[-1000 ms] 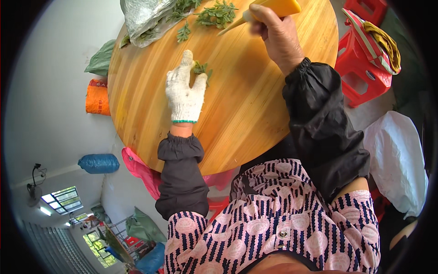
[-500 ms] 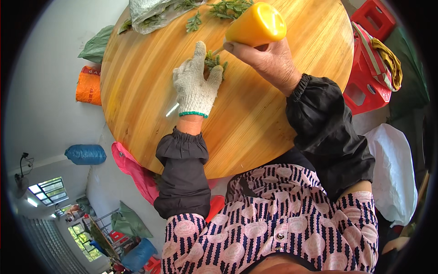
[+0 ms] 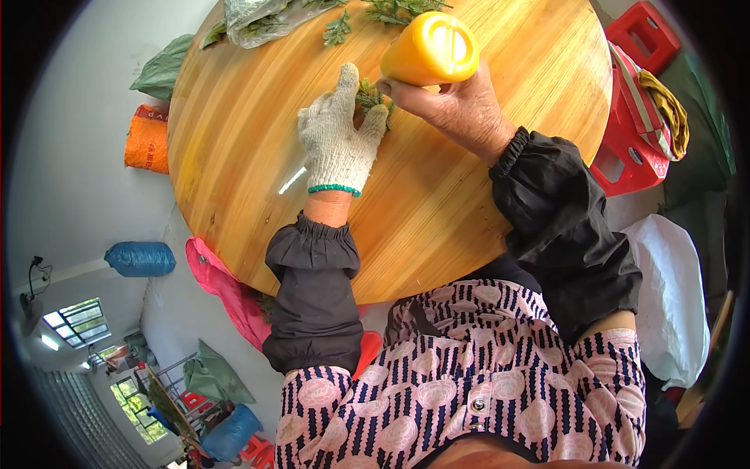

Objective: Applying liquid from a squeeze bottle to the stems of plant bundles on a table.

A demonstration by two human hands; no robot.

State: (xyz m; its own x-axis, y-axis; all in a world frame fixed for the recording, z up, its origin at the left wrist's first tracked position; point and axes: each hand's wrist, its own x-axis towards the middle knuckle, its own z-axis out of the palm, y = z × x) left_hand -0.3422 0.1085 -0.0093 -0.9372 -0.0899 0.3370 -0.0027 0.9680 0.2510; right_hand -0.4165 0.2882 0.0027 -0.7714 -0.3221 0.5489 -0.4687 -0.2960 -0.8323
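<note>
My right hand (image 3: pixel 461 109), bare, is wrapped round a yellow squeeze bottle (image 3: pixel 431 51). The bottle is tilted, its round base turned up toward me; its tip is hidden behind my fingers and the body. My left hand (image 3: pixel 340 141) wears a white knit glove with a green cuff edge and rests on the round wooden table (image 3: pixel 258 180). Its index finger and thumb are stretched wide apart. A small green artificial-looking sprig (image 3: pixel 369 97) lies between them, the thumb by its near end. The bottle's lower side is just beyond the sprig.
At the far edge, a clear plastic bag (image 3: pixel 269 25) with greenery lies beside loose sprigs (image 3: pixel 337 30). Red plastic stools (image 3: pixel 633 160) stand to the right, with a white sack (image 3: pixel 668 297) nearer me. A pink bag (image 3: pixel 223 285) hangs by the table's near left edge.
My right hand has tipped the yellow bottle so that its base faces me more and sits slightly lower in view. My left hand has barely moved by the sprig.
</note>
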